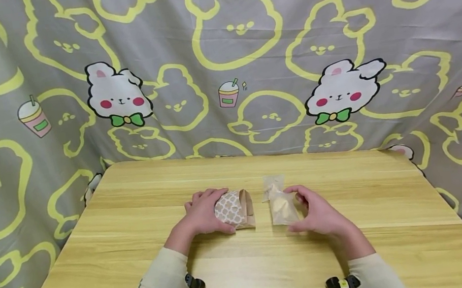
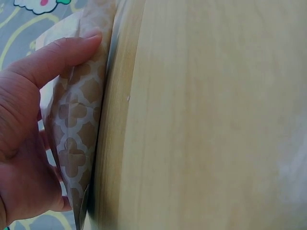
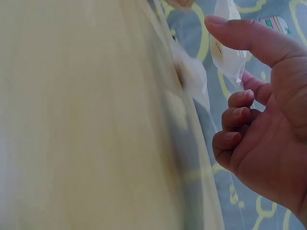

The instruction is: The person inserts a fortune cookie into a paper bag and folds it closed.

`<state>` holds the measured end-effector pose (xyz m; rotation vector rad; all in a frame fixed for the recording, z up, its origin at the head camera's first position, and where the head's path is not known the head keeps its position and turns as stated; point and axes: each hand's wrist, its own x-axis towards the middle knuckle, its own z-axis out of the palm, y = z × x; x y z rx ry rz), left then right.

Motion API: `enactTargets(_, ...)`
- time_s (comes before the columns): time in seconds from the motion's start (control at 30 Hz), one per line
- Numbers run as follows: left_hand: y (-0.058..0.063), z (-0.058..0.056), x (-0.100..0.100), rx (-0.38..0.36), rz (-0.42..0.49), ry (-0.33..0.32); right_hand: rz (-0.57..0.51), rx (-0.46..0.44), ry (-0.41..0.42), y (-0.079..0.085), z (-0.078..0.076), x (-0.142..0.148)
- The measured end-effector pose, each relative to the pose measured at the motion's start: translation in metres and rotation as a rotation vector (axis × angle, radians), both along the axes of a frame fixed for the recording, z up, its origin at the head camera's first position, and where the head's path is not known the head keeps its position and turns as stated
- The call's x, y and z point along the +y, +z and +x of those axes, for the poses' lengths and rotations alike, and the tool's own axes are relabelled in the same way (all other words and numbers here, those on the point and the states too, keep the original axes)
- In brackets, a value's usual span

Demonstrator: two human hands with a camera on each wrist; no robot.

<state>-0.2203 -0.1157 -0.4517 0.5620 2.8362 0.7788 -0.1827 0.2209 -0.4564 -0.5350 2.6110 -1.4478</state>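
My left hand [image 1: 206,215] grips a brown paper bag [image 1: 229,210] with a white lattice print. The bag lies on its side, its opening facing right. In the left wrist view, my thumb [image 2: 79,48] presses along the printed side. My right hand [image 1: 319,210] holds a small translucent packet [image 1: 283,208] with something pale yellow inside, between thumb and index finger at its edges. The right wrist view shows this packet [image 3: 230,43] above the tabletop, the other fingers curled. Just behind it, a second translucent packet [image 1: 273,185] lies on the table, partly covered.
The wooden table [image 1: 250,270] stretches around both hands, its far edge close to a grey curtain [image 1: 248,81] with cartoon print. Small black devices [image 1: 195,286] are strapped at both wrists over pale sleeves.
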Motion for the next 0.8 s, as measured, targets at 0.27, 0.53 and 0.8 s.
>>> enactTargets(0.27,0.002,0.001,0.000,-0.005,0.005,-0.001,0.017,-0.012,0.054,0.007,-0.007,-0.028)
enactTargets(0.53,-0.001,0.001,0.000,-0.007,-0.004,0.000,0.033,-0.017,0.073,0.006,-0.014,-0.049)
enactTargets(0.8,-0.001,0.001,0.000,-0.009,0.007,0.003,0.066,-0.027,0.036,-0.004,-0.022,-0.058)
